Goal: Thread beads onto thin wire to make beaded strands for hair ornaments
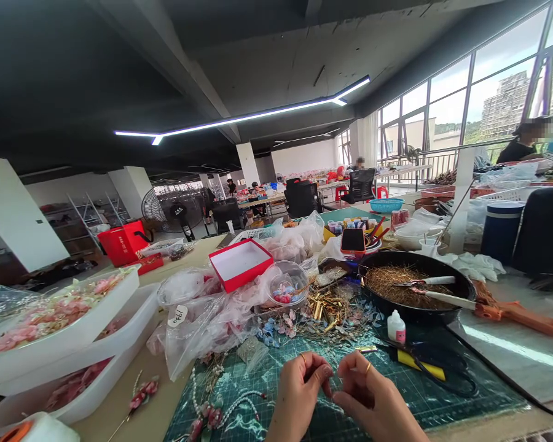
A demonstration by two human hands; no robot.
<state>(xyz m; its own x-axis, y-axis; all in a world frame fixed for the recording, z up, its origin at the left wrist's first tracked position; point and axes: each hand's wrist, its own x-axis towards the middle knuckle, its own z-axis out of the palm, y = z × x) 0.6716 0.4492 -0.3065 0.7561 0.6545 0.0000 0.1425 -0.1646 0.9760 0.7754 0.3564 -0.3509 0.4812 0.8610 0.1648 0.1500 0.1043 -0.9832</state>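
Observation:
Above the green cutting mat (461, 399), my left hand (299, 390) and my right hand (373, 393) face each other with fingertips close together. Each is curled in a pinch, and whatever sits between the fingers is too small to make out. Left of them lies a beaded ornament (212, 416) with pink flowers and strands of white beads. A small white glue bottle (396, 328) stands beyond my right hand, near scissors (447, 368) with dark handles and a yellow piece. Gold metal pieces (329, 307) and loose petals (281, 325) are heaped just past my fingers.
A black pan (366, 294) of gold pins holds pliers (433, 288) at right; an orange-handled tool (520, 313) lies beside it. Plastic bags (198, 331), a red box (253, 279) and a clear bowl (299, 273) stand behind. White trays (129, 356) of flowers fill the left.

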